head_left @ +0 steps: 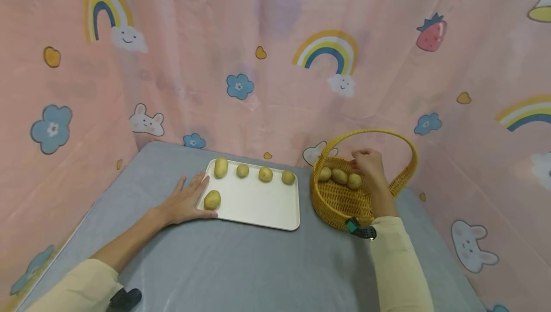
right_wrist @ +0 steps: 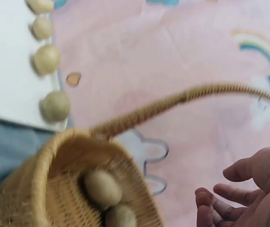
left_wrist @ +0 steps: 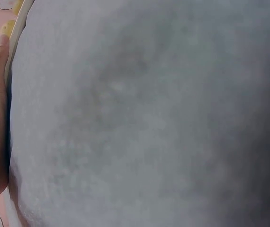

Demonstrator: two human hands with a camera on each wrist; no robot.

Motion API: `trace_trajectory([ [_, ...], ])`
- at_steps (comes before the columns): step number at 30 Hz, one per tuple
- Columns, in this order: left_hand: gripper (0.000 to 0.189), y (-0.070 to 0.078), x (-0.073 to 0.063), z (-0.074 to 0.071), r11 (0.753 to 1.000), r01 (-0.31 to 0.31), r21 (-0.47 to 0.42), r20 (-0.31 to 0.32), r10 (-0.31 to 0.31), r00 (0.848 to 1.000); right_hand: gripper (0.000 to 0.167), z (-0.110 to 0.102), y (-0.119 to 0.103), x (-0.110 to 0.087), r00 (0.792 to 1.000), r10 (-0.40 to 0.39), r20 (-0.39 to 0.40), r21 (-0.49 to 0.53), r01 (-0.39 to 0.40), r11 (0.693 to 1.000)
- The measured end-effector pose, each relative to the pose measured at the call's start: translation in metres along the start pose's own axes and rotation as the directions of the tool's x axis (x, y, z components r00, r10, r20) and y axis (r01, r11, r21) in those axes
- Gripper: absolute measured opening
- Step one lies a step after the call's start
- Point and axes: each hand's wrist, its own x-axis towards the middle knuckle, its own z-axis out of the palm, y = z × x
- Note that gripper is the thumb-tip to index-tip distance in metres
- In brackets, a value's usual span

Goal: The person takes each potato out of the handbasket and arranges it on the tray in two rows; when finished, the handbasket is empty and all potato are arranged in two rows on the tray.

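A white tray (head_left: 262, 206) lies on the table with several potatoes (head_left: 265, 174) in a row along its far side and a single potato (head_left: 212, 200) near its front left corner. My left hand (head_left: 182, 202) rests against the tray's left edge, fingers extended and thumb at the front corner. To the right stands a yellow wicker basket (head_left: 323, 206) with a tall handle; three potatoes (head_left: 339, 176) show inside it. Over the basket's far right side, beneath the handle, is my right hand (head_left: 369, 166). Its fingers (right_wrist: 234, 194) are loosely bent, with nothing visible between them in the right wrist view.
A grey cloth (head_left: 258, 264) covers the table. Behind and beside it hangs a pink curtain (head_left: 275, 111) printed with rainbows, flowers and rabbits. The basket handle (head_left: 370, 131) arches high above the rim, around the right hand.
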Motion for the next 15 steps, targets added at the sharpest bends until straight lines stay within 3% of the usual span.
trace_trajectory([
  [3,0.122,0.0,0.001,0.0,1.0,-0.001,-0.003,-0.005,0.001,1.0,0.053,-0.008,0.016,0.013,0.998,0.053,-0.014,0.011,-0.053,0.999],
  [7,0.122,0.001,0.0,-0.001,1.0,-0.004,-0.002,-0.006,0.004,1.0,0.03,-0.013,0.033,0.021,0.993,0.111,-0.027,0.024,-0.11,0.994],
  [9,0.121,0.001,0.0,-0.001,1.0,-0.005,-0.003,-0.006,0.005,1.0,0.037,-0.014,0.042,0.024,0.988,0.151,-0.006,0.013,-0.151,0.988],
  [12,0.121,0.002,-0.001,-0.002,1.0,-0.001,-0.008,0.003,0.001,1.0,0.025,-0.014,0.054,0.03,0.978,0.19,0.088,-0.022,-0.188,0.982],
  [13,0.121,0.001,-0.001,-0.001,1.0,0.0,-0.011,0.002,0.0,1.0,0.029,-0.014,0.058,0.033,0.973,0.195,0.121,-0.044,-0.191,0.981],
  [15,0.122,0.0,-0.001,-0.001,1.0,0.003,-0.012,0.001,-0.003,1.0,0.054,-0.013,0.064,0.037,0.967,0.192,0.17,-0.107,-0.175,0.979],
])
